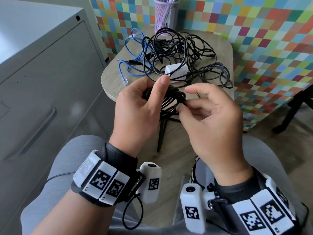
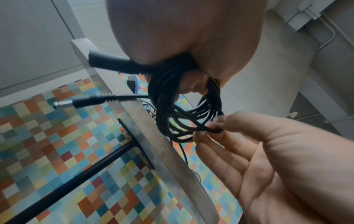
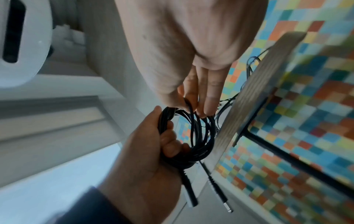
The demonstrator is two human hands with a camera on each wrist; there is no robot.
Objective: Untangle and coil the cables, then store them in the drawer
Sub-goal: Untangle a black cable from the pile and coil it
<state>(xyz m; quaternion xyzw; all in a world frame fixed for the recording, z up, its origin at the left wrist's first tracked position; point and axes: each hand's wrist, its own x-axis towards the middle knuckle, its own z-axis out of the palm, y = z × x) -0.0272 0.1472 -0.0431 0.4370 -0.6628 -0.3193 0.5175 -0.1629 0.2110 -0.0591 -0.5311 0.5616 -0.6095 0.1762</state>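
**One cable coiled, the heap untouched**

Left hand [image 1: 135, 106] grips a coiled black cable [image 1: 171, 99] just off the table's [image 1: 115, 77] near edge; right hand [image 1: 208, 119] pinches its loop. Tangled cables [image 1: 177, 53] await; nothing stored.

Left hand [image 2: 182, 34] grips black cable coil [image 2: 182, 109], fingers [image 2: 193, 84] curled through the loops. Right hand [image 2: 283, 169] pinches one loop at the coil's far side. Two plug ends [image 2: 86, 100] stick out left. Worktop [image 2: 164, 160] edge behind, checkered wall [image 2: 57, 144] beyond.
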